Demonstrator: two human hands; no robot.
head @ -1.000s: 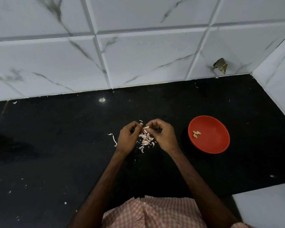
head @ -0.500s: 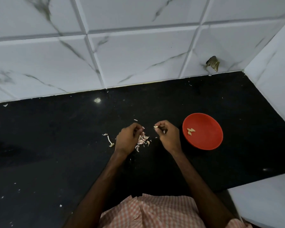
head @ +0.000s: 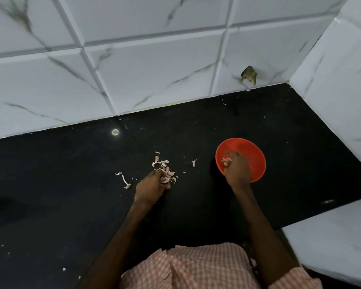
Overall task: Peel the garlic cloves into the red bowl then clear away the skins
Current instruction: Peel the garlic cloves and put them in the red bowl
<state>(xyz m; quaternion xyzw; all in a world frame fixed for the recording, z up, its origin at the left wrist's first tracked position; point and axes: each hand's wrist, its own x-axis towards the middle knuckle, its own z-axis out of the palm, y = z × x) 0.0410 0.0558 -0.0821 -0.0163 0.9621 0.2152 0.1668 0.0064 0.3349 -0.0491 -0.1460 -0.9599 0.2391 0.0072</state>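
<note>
Now the right hand [head: 237,170] hangs over the near-left part of the red bowl [head: 253,155], with its fingers [head: 227,161] curled downward inside the rim. Something pale shows at the fingertips; it is perhaps a peeled clove, but the view is too small there, so I cannot tell if the fingers pinch something or hold nothing. The left hand [head: 151,186] rests low on the black counter [head: 67,184], and its bent fingers [head: 157,174] touch the near edge of the garlic pile [head: 167,171], a small heap of pinkish skins and pieces. Whether these fingers grip a piece, I cannot tell, because the hand covers them. Most of the pile lies just beyond the left fingertips and a little to their right. One loose skin [head: 193,162] lies apart, between the fingers of the two hands, nearer to the bowl. A thin dry stem [head: 125,181] lies to the left of the left fingers, near but not touching them. Far beyond both hands stands the white tiled wall [head: 154,69], which meets the counter. Close to the camera there is a checked shirt [head: 196,268].
</note>
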